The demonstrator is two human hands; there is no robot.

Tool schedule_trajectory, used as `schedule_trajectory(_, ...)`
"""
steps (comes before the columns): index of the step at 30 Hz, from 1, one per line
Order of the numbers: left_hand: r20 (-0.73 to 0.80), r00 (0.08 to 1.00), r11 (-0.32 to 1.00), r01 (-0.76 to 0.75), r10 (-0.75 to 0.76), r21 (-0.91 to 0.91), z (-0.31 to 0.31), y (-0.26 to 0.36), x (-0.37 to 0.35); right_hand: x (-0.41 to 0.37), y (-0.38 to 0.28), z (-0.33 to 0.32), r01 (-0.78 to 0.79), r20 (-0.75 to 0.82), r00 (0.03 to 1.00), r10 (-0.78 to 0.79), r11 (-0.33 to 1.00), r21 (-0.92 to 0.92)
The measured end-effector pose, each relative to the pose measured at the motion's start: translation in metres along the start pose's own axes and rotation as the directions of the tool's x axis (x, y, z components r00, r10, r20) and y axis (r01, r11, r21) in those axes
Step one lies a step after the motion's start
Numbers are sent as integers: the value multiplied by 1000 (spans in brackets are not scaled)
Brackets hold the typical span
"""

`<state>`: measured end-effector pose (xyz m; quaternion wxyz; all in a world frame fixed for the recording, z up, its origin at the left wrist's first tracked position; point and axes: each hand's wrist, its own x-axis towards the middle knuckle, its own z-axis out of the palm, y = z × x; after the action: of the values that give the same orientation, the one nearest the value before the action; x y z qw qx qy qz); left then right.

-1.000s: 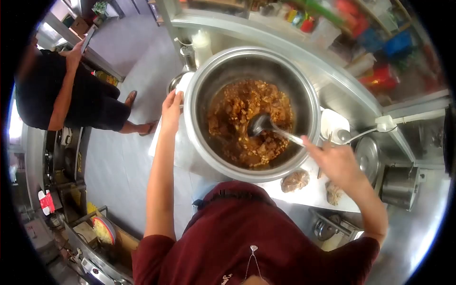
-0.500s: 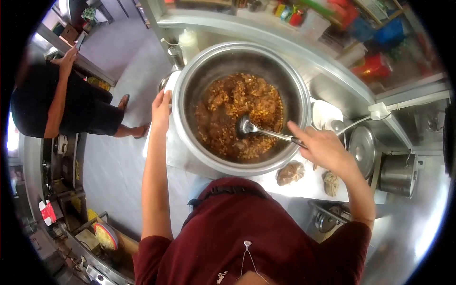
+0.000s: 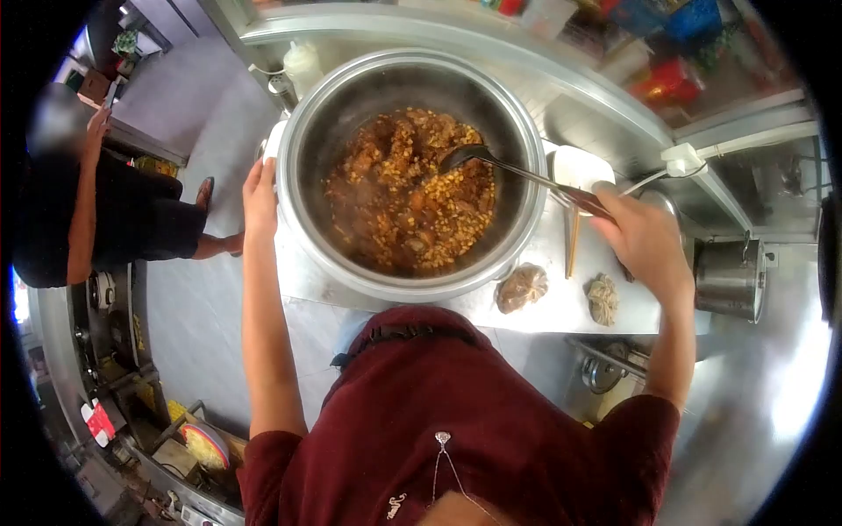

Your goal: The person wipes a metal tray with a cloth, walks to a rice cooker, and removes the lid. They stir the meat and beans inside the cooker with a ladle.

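A large silver pot (image 3: 298,237) stands on the counter, holding a brown stew (image 3: 386,210) with many yellow beans or kernels. At the pot's left side, my left hand (image 3: 260,200) is closed on its edge or handle; the exact grip is partly hidden. My right hand (image 3: 645,235) is wrapped round the dark end of a metal ladle (image 3: 522,172). The shaft crosses over the pot's right rim, and the bowl of the ladle rests tilted at the upper right of the stew.
Two knotted plastic bags, a brown bag (image 3: 523,289) and a smaller bag (image 3: 603,300), lie right of the pot near chopsticks (image 3: 573,245). Behind are a white container (image 3: 583,168) and squeeze bottle (image 3: 303,68). Another person (image 3: 114,206) stands left, holding a phone.
My right hand has moved right and up, drawing the ladle with it; its bowl has risen from mid-stew toward the upper right and turned over. My left hand stays at the pot.
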<state>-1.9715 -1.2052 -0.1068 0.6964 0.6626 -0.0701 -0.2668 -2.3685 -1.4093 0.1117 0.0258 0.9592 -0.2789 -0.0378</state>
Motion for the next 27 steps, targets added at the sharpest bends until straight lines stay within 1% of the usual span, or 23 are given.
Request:
schedule_trajectory(3,8,1000,1000,-9,9,-16,-4,-7,8,-18,-16,-5,-4,22,1000,7,991,-135)
schedule_trajectory(4,4,1000,1000,-8,8,-12,-4,-5,6,-17,-21,7,66,-7,998,-68,979,-194)
schedule_trajectory(5,4,1000,1000,-9,9,-8,-2,-3,5,-11,-33,14,43,55,998,-34,984,-170)
schedule_trajectory(8,40,999,1000,-19,19,11,-7,-7,8,-5,-45,21,54,11,999,-53,983,-176)
schedule_trajectory(10,-3,1000,1000,-14,14,-4,-9,-13,13,-3,-47,26,42,-10,999,-44,982,-187)
schedule_trajectory(11,-26,1000,1000,-13,12,-17,-9,-17,16,-6,-45,23,30,-30,999,-35,987,-157)
schedule_trajectory(14,2,1000,1000,-13,13,-21,-11,-17,17,-23,-38,3,5,-72,997,-9,998,-66)
schedule_trajectory(17,-21,999,1000,26,-26,-17,-8,-12,13,-37,-35,3,68,26,997,-68,998,10)
schedule_trajectory(18,-22,1000,1000,14,-14,-13,-5,-9,9,-34,-40,7,120,94,987,-127,990,78)
schedule_trajectory(21,-27,999,999,21,-22,-40,-6,-12,12,-14,-76,55,240,166,954,-248,969,65)
schedule_trajectory(23,-20,999,999,36,-37,-28,-6,-14,12,-4,-83,59,251,134,957,-257,966,60)
schedule_trajectory(24,-22,999,999,39,-39,-24,-7,-12,13,2,-84,60,262,113,957,-267,963,56)
schedule_trajectory(25,-19,999,999,26,-26,-23,-7,-9,12,7,-82,42,236,154,954,-257,961,141)
schedule_trajectory(27,-16,1000,1000,3,-3,-26,-5,-10,9,6,-72,22,272,99,955,-278,960,73)
